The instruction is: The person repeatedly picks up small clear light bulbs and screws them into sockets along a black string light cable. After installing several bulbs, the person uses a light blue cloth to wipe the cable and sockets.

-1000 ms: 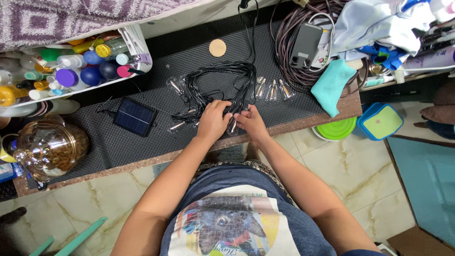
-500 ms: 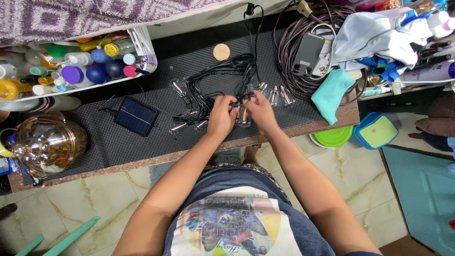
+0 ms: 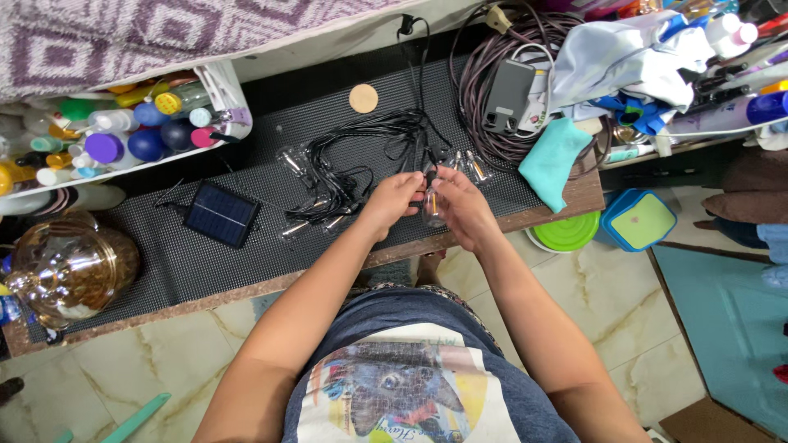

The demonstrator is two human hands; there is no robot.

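A tangle of black wire with several small clear bulbs (image 3: pixel 361 168) lies on a black ribbed mat (image 3: pixel 246 271). My left hand (image 3: pixel 394 199) and my right hand (image 3: pixel 461 203) meet over the mat's near edge. Between them they pinch one clear bulb (image 3: pixel 432 203) still joined to the black wire. My left fingers hold its black socket end; my right fingers hold the glass. A small dark solar panel (image 3: pixel 220 215) lies to the left, wired to the tangle.
A white tray of coloured bottles (image 3: pixel 123 131) sits far left, an amber glass jar (image 3: pixel 61 267) near left. A round wooden disc (image 3: pixel 363 98), a coiled brown cable (image 3: pixel 492 74), a grey adapter (image 3: pixel 507 97), a teal cloth (image 3: pixel 556 160) and green (image 3: pixel 574 231) and blue (image 3: pixel 639 218) containers lie right.
Both hands have lifted slightly off the mat and drawn toward me, bringing one bulb up out of the tangle. The view has shifted a little.
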